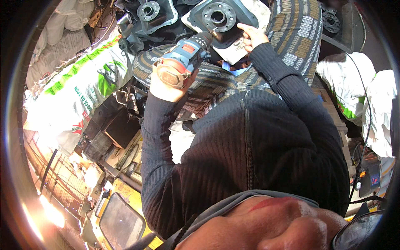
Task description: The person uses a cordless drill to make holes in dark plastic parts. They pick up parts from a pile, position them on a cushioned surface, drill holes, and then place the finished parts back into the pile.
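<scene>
My left hand (168, 89) is closed round a blue and grey cordless drill (183, 56) with a red-rimmed rear end. Its chuck and bit reach to the lower edge of a round grey metal flange (219, 16) with a large centre hole and several smaller ones. The flange sits on a dark, square-based part (241, 18). On the flange's right, my right hand (254, 38) has its index finger stretched toward the rim, the other fingers curled. Whether anything small lies under those fingers, I cannot make out. A white pad (229, 55) with small pieces lies below.
Patterned, cushion-like fabric (293, 37) curves round the work. A similar flanged part (148, 11) stands left, another (330, 21) far right. White printed sacks (89, 93) fill the left; white bags (348, 79) lie right, behind a dark hanging cable (366, 112). A yellow machine (125, 196) is lower left.
</scene>
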The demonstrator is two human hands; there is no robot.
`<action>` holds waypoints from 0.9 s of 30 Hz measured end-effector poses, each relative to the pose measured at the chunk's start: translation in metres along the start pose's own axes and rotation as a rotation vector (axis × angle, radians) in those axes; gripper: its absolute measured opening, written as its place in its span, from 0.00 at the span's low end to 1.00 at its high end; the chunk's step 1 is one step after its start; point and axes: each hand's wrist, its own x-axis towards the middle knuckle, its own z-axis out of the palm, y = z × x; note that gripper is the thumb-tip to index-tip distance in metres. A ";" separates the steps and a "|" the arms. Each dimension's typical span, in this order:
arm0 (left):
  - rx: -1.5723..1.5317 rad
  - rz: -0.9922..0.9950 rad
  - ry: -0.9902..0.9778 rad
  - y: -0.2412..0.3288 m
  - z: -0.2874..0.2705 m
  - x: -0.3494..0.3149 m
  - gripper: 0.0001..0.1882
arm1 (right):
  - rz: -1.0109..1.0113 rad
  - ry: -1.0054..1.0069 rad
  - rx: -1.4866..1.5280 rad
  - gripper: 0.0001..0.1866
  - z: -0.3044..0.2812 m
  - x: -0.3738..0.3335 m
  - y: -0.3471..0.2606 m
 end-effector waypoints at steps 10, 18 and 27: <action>0.191 0.144 -0.074 -0.017 0.003 0.030 0.24 | -0.309 0.196 -0.299 0.18 0.023 0.042 0.000; 0.159 -0.174 -0.337 0.006 -0.022 0.047 0.26 | -0.186 0.195 -0.255 0.22 0.025 0.040 0.003; -0.480 -0.366 -0.382 0.004 -0.003 0.063 0.27 | -0.198 0.203 -0.235 0.24 0.028 0.035 0.006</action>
